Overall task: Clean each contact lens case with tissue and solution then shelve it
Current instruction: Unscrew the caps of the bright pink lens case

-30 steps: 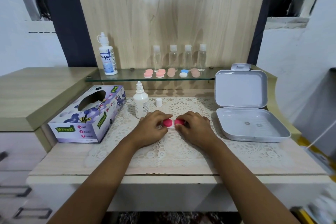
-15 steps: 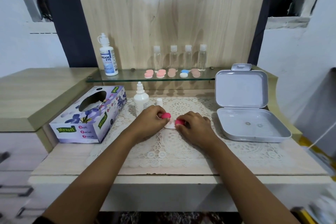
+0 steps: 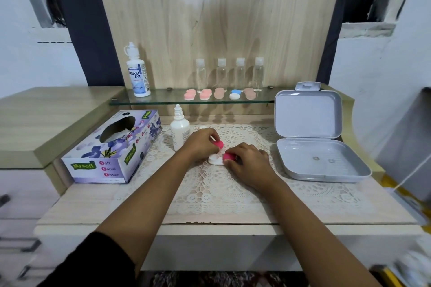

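A white contact lens case [image 3: 215, 160] lies on the lace mat [image 3: 210, 184] in the middle of the desk. My left hand [image 3: 200, 144] pinches a pink cap [image 3: 218, 145], lifted off the case's left well, which now shows open and white. My right hand [image 3: 248, 162] grips the other pink cap [image 3: 229, 156], still on the case's right side. A small white solution bottle [image 3: 179, 130] with its cap off stands just left of my left hand. A purple tissue box [image 3: 112, 149] sits at the left.
A glass shelf [image 3: 163, 100] at the back holds a large solution bottle [image 3: 138, 72], several clear bottles [image 3: 229, 74] and several lens cases [image 3: 219, 94]. An open grey box [image 3: 319, 142] stands at the right. A small white bottle cap [image 3: 203, 127] lies behind my left hand.
My left hand has taken the left pink cap off the case and raised it up and back. My right hand has stayed on the right cap.
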A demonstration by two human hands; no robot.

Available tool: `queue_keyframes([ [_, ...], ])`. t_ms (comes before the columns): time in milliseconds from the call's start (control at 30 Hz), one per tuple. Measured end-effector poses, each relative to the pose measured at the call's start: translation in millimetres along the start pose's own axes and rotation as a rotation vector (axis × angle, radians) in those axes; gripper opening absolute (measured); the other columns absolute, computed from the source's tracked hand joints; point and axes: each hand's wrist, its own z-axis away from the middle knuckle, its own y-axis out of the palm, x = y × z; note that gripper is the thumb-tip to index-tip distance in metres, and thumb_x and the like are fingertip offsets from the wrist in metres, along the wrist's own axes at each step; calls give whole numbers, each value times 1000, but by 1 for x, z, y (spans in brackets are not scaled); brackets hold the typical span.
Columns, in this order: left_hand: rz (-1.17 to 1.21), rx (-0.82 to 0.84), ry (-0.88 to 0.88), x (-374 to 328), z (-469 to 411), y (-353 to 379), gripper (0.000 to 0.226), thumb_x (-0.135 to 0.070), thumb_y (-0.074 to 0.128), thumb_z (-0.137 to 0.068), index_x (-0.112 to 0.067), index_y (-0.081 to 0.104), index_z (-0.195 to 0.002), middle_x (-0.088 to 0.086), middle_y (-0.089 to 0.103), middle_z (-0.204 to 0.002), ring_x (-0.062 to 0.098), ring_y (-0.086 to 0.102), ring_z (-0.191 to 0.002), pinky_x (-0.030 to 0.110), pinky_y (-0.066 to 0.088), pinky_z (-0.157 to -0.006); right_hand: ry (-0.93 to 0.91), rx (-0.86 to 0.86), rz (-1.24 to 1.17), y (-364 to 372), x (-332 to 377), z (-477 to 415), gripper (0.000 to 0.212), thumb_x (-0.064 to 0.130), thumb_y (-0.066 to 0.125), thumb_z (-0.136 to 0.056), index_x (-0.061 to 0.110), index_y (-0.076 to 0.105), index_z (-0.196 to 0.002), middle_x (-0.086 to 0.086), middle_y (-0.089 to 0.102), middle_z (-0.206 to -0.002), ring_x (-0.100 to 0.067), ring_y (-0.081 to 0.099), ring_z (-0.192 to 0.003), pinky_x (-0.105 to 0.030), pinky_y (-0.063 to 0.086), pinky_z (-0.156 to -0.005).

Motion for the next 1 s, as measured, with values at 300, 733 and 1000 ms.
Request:
queue_keyframes([
  [300, 49, -63, 32, 1, 12, -1, 25, -22, 59, -88, -16, 61, -112, -1, 55, -108, 11, 51, -89, 19, 36, -62, 6, 8, 2, -1, 1, 0, 27, 36, 49, -91, 27, 62, -114, 4, 57, -115, -16, 46, -111, -41, 26, -99],
  [733, -19, -61, 192, 23, 49, 5, 34, -28, 67, -84, -17, 63, -116, -6, 52, -105, 8, 51, -99, 17, 35, -82, 31, 11, 0, -1, 3, 0, 31, 37, 50, -90, 26, 61, -116, 3, 56, -115, -16, 46, -113, -41, 26, -101],
  [1000, 13, -134, 238, 27, 48, 9, 35, -28, 70, -81, -15, 65, -114, -7, 55, -101, 4, 50, -91, 4, 35, -70, 34, -9, -35, -2, 3, 1, 34, 46, 59, -84, 27, 64, -112, 5, 51, -102, -15, 45, -108, -39, 30, -100],
])
